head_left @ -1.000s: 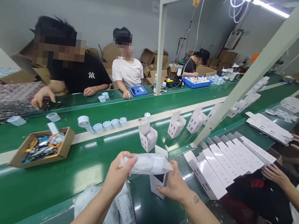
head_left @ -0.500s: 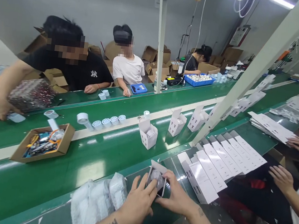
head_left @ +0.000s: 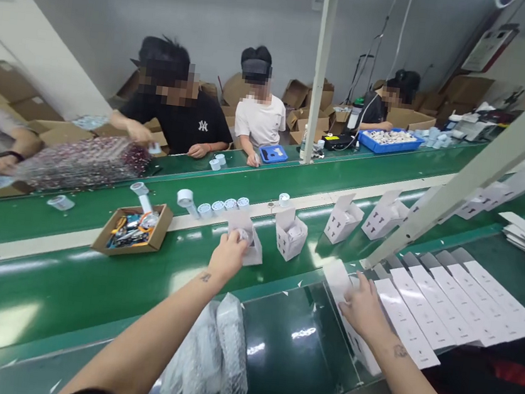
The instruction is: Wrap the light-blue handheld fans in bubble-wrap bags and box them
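My left hand (head_left: 228,255) is closed on an open white box (head_left: 252,253) that stands on the green belt, with something wrapped inside it. To its right stands another open white box (head_left: 290,238) with a wrapped item showing. My right hand (head_left: 364,303) has its fingers curled on the nearest flat white carton (head_left: 339,280), at the left end of a row of overlapping flat cartons (head_left: 416,303). Bubble-wrapped packs (head_left: 230,351) lie on the near ledge below my left forearm.
A cardboard tray (head_left: 158,232) of tools stands on the belt at left, near white tape rolls (head_left: 185,198). A slanted metal post (head_left: 470,164) crosses the right side. Several people sit across the line. A blue tray (head_left: 386,145) holds small parts.
My left hand has moved forward with the box onto the belt. My right hand has let go of that box and moved right to the flat cartons. The view has shifted left.
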Action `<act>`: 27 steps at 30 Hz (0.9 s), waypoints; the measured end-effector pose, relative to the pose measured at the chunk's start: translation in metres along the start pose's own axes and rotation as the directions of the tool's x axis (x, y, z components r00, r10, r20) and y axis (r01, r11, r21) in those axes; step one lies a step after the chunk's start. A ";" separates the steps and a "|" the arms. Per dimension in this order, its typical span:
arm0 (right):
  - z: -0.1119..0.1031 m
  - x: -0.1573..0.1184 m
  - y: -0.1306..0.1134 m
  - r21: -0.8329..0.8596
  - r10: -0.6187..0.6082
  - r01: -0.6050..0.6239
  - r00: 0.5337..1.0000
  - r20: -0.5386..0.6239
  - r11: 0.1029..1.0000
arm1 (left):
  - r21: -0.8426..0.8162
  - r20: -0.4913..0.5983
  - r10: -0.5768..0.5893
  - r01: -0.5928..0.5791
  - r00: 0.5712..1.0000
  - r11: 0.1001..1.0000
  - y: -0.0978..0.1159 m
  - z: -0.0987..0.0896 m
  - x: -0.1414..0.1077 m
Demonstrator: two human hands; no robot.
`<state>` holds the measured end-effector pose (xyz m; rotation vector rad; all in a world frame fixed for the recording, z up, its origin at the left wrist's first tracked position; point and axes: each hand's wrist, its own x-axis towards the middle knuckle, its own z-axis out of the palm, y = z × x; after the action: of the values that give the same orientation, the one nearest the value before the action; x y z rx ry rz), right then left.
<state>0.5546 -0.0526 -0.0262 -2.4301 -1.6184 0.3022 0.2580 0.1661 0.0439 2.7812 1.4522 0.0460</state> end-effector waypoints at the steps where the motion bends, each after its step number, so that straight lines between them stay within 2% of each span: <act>1: -0.005 -0.001 -0.010 0.038 -0.046 0.048 0.997 -0.066 0.998 | -0.003 0.013 -0.002 0.002 1.000 1.000 -0.004 0.005 0.006; 4: -0.010 -0.004 -0.047 0.143 -0.106 0.157 0.945 -0.309 0.977 | -0.012 0.022 0.007 -0.007 1.000 1.000 -0.004 0.013 -0.001; 5: -0.008 -0.006 -0.059 0.167 -0.108 0.183 0.919 -0.379 0.969 | -0.035 0.028 0.050 -0.049 0.998 0.998 0.000 0.016 -0.013; 7: 0.003 -0.011 -0.080 0.198 -0.104 0.218 0.878 -0.467 0.956 | -0.128 0.069 0.216 -0.206 0.974 0.970 0.014 0.023 -0.050; 8: 0.010 -0.015 -0.089 0.210 -0.108 0.233 0.870 -0.481 0.949 | -0.222 0.125 0.378 -0.345 0.918 0.912 0.023 0.030 -0.071; 11: 0.027 -0.029 -0.103 0.248 -0.152 0.277 0.891 -0.428 0.928 | -0.333 0.268 0.589 -0.500 0.763 0.799 0.046 0.058 -0.130; 14: 0.027 -0.044 -0.102 0.333 -0.215 0.293 0.944 -0.251 0.896 | -0.343 0.503 0.660 -0.573 0.557 0.745 0.057 0.085 -0.154; 15: 0.024 -0.047 -0.100 0.377 -0.238 0.286 0.956 -0.171 0.881 | -0.353 0.561 0.659 -0.575 0.502 0.738 0.058 0.090 -0.154; 16: 0.019 -0.050 -0.098 0.422 -0.264 0.275 0.961 -0.088 0.864 | -0.368 0.586 0.656 -0.566 0.475 0.738 0.058 0.091 -0.152; 17: 0.014 -0.051 -0.097 0.461 -0.290 0.263 0.957 -0.011 0.848 | -0.390 0.575 0.663 -0.552 0.479 0.737 0.057 0.088 -0.149; 18: 0.009 -0.051 -0.096 0.489 -0.316 0.253 0.948 0.049 0.835 | -0.410 0.534 0.675 -0.542 0.510 0.734 0.055 0.081 -0.145; 19: 0.005 -0.050 -0.095 0.503 -0.339 0.254 0.937 0.083 0.826 | -0.423 0.469 0.686 -0.541 0.556 0.727 0.052 0.069 -0.141; 20: 0.002 -0.048 -0.096 0.504 -0.361 0.270 0.928 0.090 0.820 | -0.415 0.391 0.680 -0.540 0.621 0.732 0.048 0.054 -0.137; 22: 0.000 -0.042 -0.099 0.496 -0.395 0.320 0.917 0.051 0.807 | -0.398 0.251 0.618 -0.502 0.745 0.768 0.037 0.014 -0.129; 23: 0.001 -0.038 -0.101 0.502 -0.406 0.339 0.914 0.025 0.795 | -0.413 0.203 0.549 -0.438 0.811 0.799 0.031 -0.008 -0.127; 24: 0.002 -0.035 -0.104 0.520 -0.412 0.348 0.911 0.008 0.780 | -0.487 0.170 0.491 -0.361 0.854 0.796 0.024 -0.029 -0.125; 25: 0.004 -0.033 -0.107 0.546 -0.414 0.348 0.910 -0.002 0.762 | -0.586 0.136 0.413 -0.263 0.901 0.767 0.019 -0.049 -0.125; 27: 0.009 -0.030 -0.112 0.596 -0.429 0.358 0.903 -0.025 0.719 | -0.766 0.082 0.200 -0.067 0.976 0.639 0.013 -0.077 -0.126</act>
<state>0.4419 -0.0376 -0.0013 -1.5824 -1.7098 0.7537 0.1946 0.0542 0.1182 2.1013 0.8708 0.3441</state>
